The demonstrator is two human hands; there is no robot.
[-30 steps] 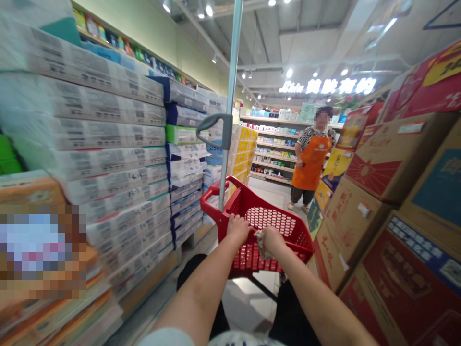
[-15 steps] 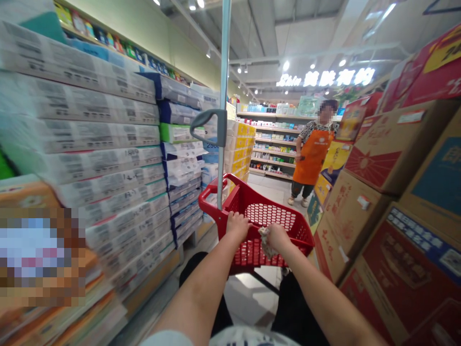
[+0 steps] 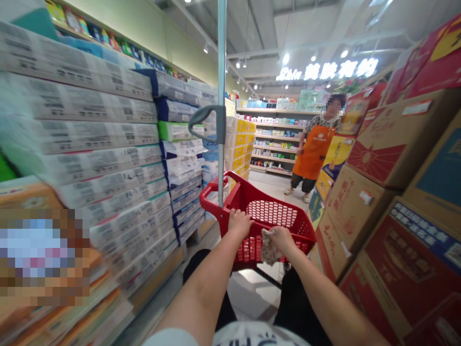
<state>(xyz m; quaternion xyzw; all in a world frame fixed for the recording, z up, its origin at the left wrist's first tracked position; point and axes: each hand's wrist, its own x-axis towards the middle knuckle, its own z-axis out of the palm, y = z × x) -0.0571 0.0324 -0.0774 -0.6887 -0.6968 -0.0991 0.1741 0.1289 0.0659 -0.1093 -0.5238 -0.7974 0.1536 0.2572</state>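
A red plastic shopping cart with perforated walls stands right in front of me, low between my legs. My left hand is closed over its near rim. Just to the right, my right hand pinches a crumpled, dirty beige cloth, which hangs down against the near side of the cart. A tall metal pole with a grey loop handle rises from the cart's left corner.
White-wrapped packs are stacked high on the left. Cardboard cartons form a wall on the right. Ahead, a person in an orange apron stands beside the cartons, with stocked shelves behind. Yellow-and-white packs stand beyond the pole.
The cloth hangs more spread out below my right hand. My left hand stays on the rim. The person in the apron has shifted slightly right, with the feet in a different stance.
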